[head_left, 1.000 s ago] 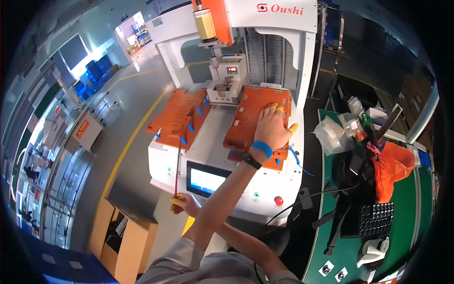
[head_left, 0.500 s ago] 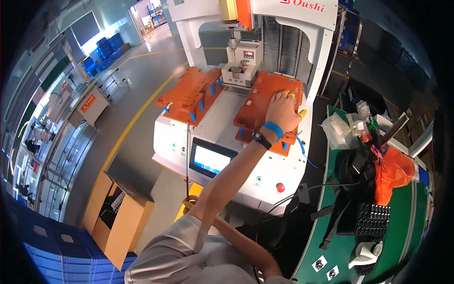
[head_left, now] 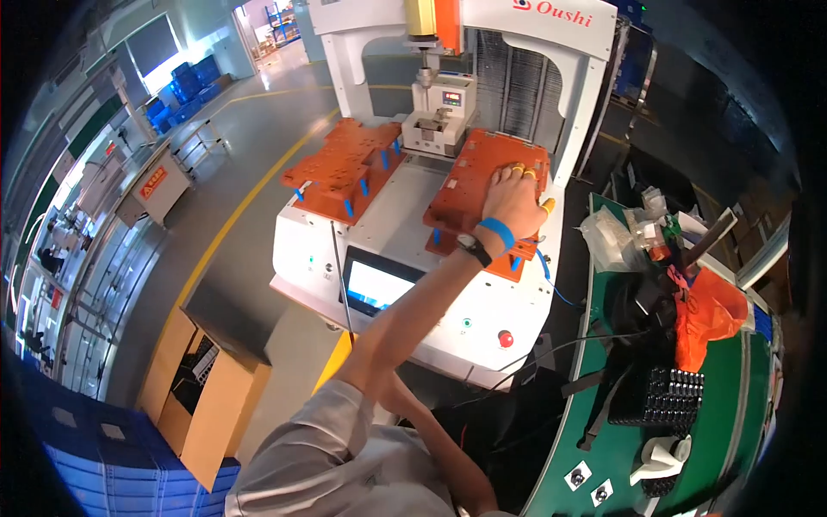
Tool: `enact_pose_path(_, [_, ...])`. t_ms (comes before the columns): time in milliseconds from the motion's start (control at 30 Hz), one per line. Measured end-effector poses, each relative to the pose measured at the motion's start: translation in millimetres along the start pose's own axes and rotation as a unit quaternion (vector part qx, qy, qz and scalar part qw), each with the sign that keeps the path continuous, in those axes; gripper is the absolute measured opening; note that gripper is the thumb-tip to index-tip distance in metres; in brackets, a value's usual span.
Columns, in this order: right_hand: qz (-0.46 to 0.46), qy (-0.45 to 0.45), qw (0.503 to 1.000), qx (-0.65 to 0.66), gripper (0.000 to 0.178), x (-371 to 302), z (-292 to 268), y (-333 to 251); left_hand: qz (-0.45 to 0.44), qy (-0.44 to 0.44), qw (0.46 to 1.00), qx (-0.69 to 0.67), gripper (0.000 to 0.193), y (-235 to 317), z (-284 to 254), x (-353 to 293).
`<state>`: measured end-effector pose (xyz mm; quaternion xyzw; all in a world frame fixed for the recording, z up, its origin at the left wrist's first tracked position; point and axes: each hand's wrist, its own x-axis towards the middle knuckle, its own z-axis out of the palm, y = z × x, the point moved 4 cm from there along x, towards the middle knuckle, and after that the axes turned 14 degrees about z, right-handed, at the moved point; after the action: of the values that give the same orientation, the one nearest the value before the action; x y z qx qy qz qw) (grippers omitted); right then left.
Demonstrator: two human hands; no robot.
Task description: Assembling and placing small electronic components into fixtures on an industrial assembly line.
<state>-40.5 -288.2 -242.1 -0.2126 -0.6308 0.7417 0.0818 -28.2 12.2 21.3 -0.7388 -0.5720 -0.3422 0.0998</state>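
Note:
My left hand [head_left: 512, 203] lies flat on the right orange fixture plate [head_left: 472, 177], palm down, with yellow finger covers on some fingertips. A blue band and a dark watch sit on that wrist. Below it crosses my right forearm [head_left: 444, 439]; the right hand is hidden behind my left arm. A long thin dark rod [head_left: 340, 280] slants from that hidden spot up to the front edge of the left orange fixture [head_left: 332, 172]. Blue posts support both fixtures on the white machine [head_left: 297, 246]. Over its middle hangs a metal spindle [head_left: 425, 76].
A screen [head_left: 375, 284] and a red button [head_left: 506, 339] are on the machine's front. To the right, a green table [head_left: 568, 431] carries bags, an orange bag [head_left: 711, 314] and a black tray [head_left: 659, 396]. An opened carton [head_left: 224, 414] stands at the lower left beside blue crates [head_left: 146, 482].
My left hand stays on the right fixture. The right hand, seen earlier round the rod's lower end, is now covered by my left arm. The rod tilts more, and the whole view shifts slightly.

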Motion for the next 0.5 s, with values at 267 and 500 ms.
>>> enact_pose_path(267, [0.044, 0.131, 0.99, -0.027, 0.015, -106.0, -76.4, -41.2, 0.041, -0.027, 0.999, 0.018, 0.056, 6.1, 0.1, 7.3])
enact_pose_path(500, [0.085, 0.219, 0.971, 0.054, 0.017, -188.9, -98.0, -24.7, 0.123, 0.003, 0.99, -0.073, 0.042, 3.9, -8.9, -1.3])
